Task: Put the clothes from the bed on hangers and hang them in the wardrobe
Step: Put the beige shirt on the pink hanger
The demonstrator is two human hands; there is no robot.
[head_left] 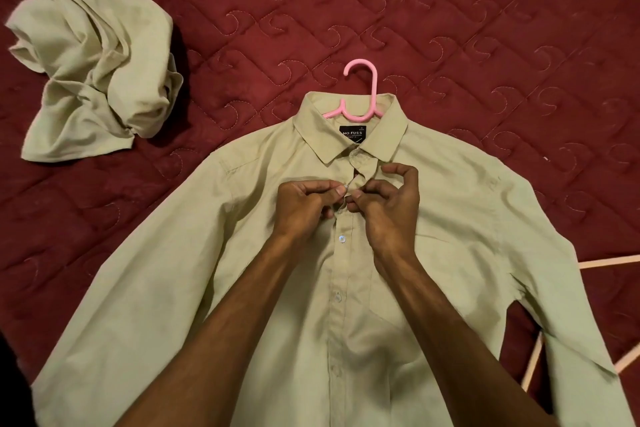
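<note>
We see the shirt [450,218] spread flat on the bed [485,28] over a pink hanger [363,94]; the left hand [304,208] and right hand [384,204], together, pinch its placket, seemingly buttoning it so it stays put; crumpled clothes [100,69] wait nearby.

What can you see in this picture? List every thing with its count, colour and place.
bedspread: one, maroon, under everything
shirt: one, pale green, flat at centre
hanger: one, pink, inside shirt collar, hook sticking out
crumpled garment: one, pale green, upper left
label: one, black, inside collar
rods: three, pale, right edge by sleeve
left hand: one, pinches shirt front below collar
right hand: one, pinches shirt front beside it
</note>
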